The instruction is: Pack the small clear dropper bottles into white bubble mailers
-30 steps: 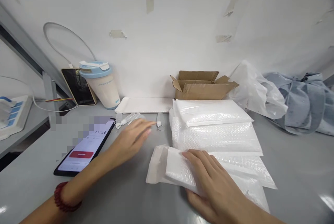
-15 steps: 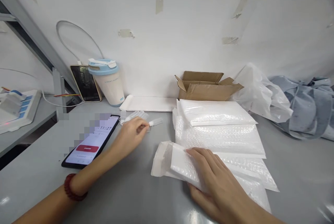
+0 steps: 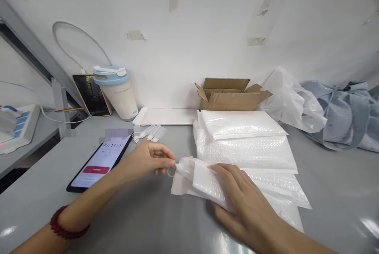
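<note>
My left hand pinches one end of a small clear plastic tube with a thin white loop. The tube's other end lies at the mouth of a white bubble mailer, over its flap. My right hand is wrapped round that mailer, thumb below and fingers on top. Several similar clear tubes with white ends lie behind my left hand. More white bubble mailers are stacked overlapping beyond my right hand.
A phone with a timer lies at left, near a tilted cup and a second phone. Along the wall are a flat white mailer, an open cardboard box, a plastic bag and a blue-grey bag.
My left hand has moved right and nearer, bringing a clear tube from the group to the mailer's mouth. My right hand keeps its grip on the mailer. The view has shifted slightly.
</note>
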`<state>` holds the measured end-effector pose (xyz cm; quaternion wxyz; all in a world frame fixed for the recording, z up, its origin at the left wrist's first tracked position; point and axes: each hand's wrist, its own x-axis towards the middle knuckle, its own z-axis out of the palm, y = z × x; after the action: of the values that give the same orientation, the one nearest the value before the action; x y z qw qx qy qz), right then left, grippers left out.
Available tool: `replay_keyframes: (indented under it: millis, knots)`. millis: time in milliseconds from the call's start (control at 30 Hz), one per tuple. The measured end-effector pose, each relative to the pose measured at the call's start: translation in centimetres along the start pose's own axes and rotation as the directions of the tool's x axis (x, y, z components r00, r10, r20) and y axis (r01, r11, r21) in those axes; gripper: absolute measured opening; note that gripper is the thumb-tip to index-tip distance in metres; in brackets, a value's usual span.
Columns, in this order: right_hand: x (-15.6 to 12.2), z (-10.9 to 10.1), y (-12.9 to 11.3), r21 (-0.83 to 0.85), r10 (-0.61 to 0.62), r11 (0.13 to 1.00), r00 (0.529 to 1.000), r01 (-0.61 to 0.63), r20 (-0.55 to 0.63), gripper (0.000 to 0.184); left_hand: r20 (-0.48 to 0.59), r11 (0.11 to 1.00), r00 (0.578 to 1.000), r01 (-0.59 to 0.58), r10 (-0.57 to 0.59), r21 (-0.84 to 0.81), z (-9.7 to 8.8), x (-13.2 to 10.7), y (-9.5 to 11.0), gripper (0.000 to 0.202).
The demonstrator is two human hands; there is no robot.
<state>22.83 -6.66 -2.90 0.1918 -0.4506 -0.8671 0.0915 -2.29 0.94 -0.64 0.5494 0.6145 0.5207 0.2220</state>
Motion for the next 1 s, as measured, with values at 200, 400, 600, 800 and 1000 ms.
replay_keyframes:
  millis: [200, 400, 600, 800, 1000]
  knots:
    - [0.1, 0.0, 0.2, -0.038, -0.045, 0.998, 0.999, 0.045, -0.021, 0.052, 0.065, 0.994, 0.997, 0.039, -0.032, -0.106, 2.8, 0.1, -1.0, 0.028]
    - [0.1, -0.3, 0.5, -0.032, -0.104, 0.994, 0.995, 0.104, -0.01, 0.053, 0.083, 0.998, 0.996, -0.025, 0.03, -0.057, 3.3, -0.9, -0.3, 0.03]
    - [0.2, -1.0, 0.3, 0.075, -0.07, 0.995, 0.993, 0.063, 0.095, 0.054, 0.147, 0.974, 0.989, -0.031, -0.003, 0.223, 0.5, -1.5, 0.5, 0.029]
    - [0.2, -1.1, -0.1, 0.172, -0.14, 0.979, 0.971, 0.107, 0.195, 0.062, 0.254, 0.981, 0.967, -0.031, -0.019, 0.193, 2.1, -1.6, 0.6, 0.02]
    - [0.2, -1.2, -0.8, 0.201, -0.119, 0.978, 0.948, 0.06, 0.296, 0.061, 0.171, 0.963, 0.977, -0.162, 0.126, 0.217, 6.5, -2.5, -0.6, 0.015]
